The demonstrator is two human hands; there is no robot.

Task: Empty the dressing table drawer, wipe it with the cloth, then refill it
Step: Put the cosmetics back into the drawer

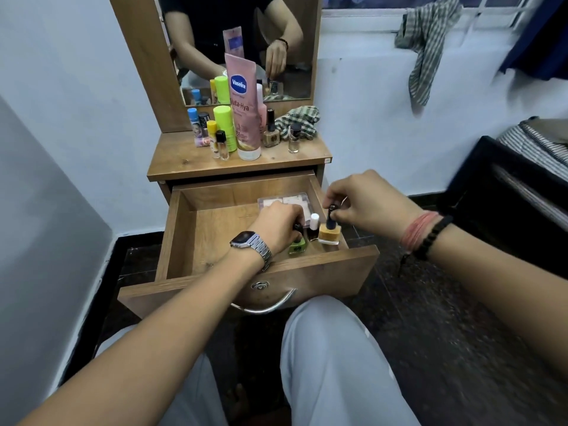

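Observation:
The wooden drawer (pixel 196 241) of the dressing table stands pulled out. In its right front corner my left hand (pixel 276 226) grips the cap of a green nail polish bottle (pixel 297 245). My right hand (pixel 365 201) pinches the dark cap of a yellow nail polish bottle (pixel 329 232). Between them stands a dark bottle with a white cap (pixel 314 226). A clear flat case (pixel 285 200) lies at the drawer's back right. The checked cloth (pixel 299 121) lies bunched on the tabletop (pixel 184 162) at the back right.
On the tabletop stand a pink Vaseline tube (pixel 244 109), a green bottle (pixel 226 127), several small bottles and two nail polishes (pixel 272 130). A mirror (pixel 239 41) rises behind. Another checked cloth (pixel 427 47) hangs from the window sill. A dark piece of furniture (pixel 504 198) is at right.

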